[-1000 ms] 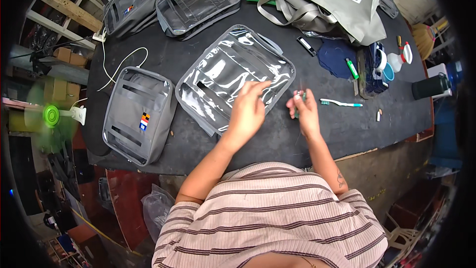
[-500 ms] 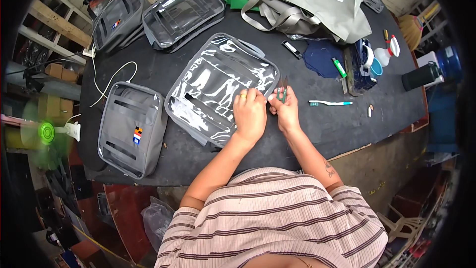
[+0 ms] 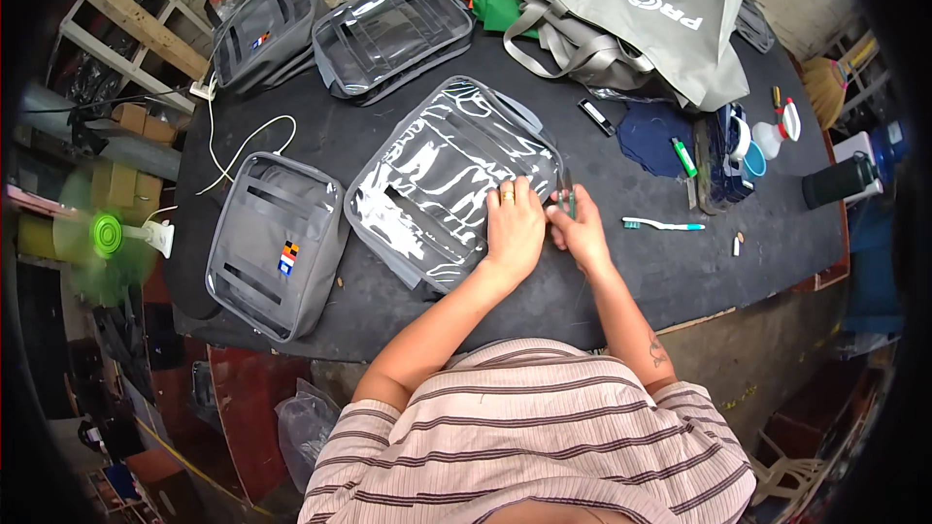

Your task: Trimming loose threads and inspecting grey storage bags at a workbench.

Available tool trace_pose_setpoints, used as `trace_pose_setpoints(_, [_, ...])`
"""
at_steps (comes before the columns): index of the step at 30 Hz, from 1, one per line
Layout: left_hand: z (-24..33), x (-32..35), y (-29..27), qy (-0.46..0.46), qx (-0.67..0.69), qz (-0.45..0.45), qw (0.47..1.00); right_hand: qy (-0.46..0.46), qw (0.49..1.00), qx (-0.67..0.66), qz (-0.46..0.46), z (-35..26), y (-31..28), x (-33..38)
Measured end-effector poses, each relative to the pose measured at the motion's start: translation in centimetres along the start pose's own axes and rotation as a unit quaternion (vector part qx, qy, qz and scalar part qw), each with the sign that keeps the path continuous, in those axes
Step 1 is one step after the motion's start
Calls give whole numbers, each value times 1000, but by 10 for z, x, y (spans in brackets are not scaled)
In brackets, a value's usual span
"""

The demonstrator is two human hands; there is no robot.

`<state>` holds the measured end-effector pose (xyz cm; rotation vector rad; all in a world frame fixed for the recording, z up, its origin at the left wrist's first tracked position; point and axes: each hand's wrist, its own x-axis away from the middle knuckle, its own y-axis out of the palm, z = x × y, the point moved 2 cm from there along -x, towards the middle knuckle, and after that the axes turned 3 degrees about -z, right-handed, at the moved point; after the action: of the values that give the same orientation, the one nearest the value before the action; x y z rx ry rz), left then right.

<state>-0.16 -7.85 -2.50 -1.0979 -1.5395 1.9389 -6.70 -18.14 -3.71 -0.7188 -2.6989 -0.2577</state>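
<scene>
A grey bag (image 3: 442,170) with a shiny clear plastic top lies tilted on the dark table in front of me. My left hand (image 3: 515,228), a ring on one finger, is closed at the bag's lower right edge, fingers bent together over it; the fingertips are partly hidden. Just beside that edge, my right hand (image 3: 581,230) grips small green-handled scissors (image 3: 566,196), blades pointing away from me. The scissors' handles are mostly covered by my fingers. A finished-looking grey bag (image 3: 272,257) with a colourful flag patch stands to the left.
Two more grey bags (image 3: 393,34) lie at the back left, near a white cable (image 3: 262,121). A large grey tote (image 3: 631,19) sits at the back. On the right are a toothbrush (image 3: 663,224), a green lighter (image 3: 683,157), a spray bottle (image 3: 777,131) and a dark tumbler (image 3: 837,181).
The whole view has shifted, so the table's things appear farther right. Both hands stay at the same bag edge, with the scissors still in my right hand.
</scene>
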Motion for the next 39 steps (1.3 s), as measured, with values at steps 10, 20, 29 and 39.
trace_pose_setpoints(10, [-19,2,-1,-46,235,1,971,-276,844,446,112,-35,-4,36])
trace_pose_setpoints(20, [-20,0,-1,-40,223,-4,974,-347,763,525,149,-35,10,32])
trace_pose_setpoints(29, [-19,-2,2,-22,190,41,981,-353,746,527,202,-24,10,33])
trace_pose_setpoints(39, [-20,0,1,-26,197,56,979,-343,777,499,172,-23,9,33])
